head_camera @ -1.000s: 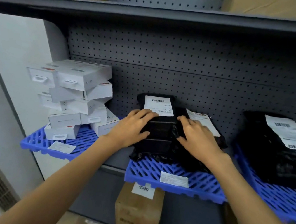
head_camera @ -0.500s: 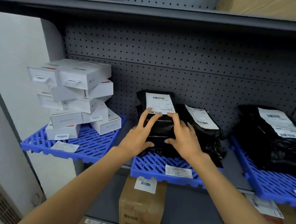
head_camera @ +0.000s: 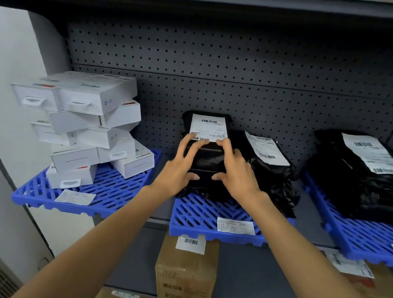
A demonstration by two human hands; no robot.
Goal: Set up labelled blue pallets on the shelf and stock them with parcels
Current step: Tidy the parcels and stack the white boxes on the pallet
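Both hands are on the stack of black parcels (head_camera: 203, 159) now, sitting on the middle blue pallet (head_camera: 207, 219) dead centre of the shelf. The left hand (head_camera: 182, 166) is spread against the stack's left face, fingers up by the white shipping label (head_camera: 208, 128), thumb tucked low. The right hand (head_camera: 237, 170) mirrors it at three o'clock of the stack, fingers fanned, touching that same label's lower edge. It reads as squaring the pile up. Done well, that means even pressure from both sides, nudging it back toward the pegboard (head_camera: 228, 71) without toppling the top parcel.

The parcels are glossy black poly bags, crinkled and slippery-looking. A slumped second pile (head_camera: 271, 176) leans just beside at three o'clock. White boxes (head_camera: 85, 128) fill the left pallet (head_camera: 112, 187) at nine o'clock, askew.
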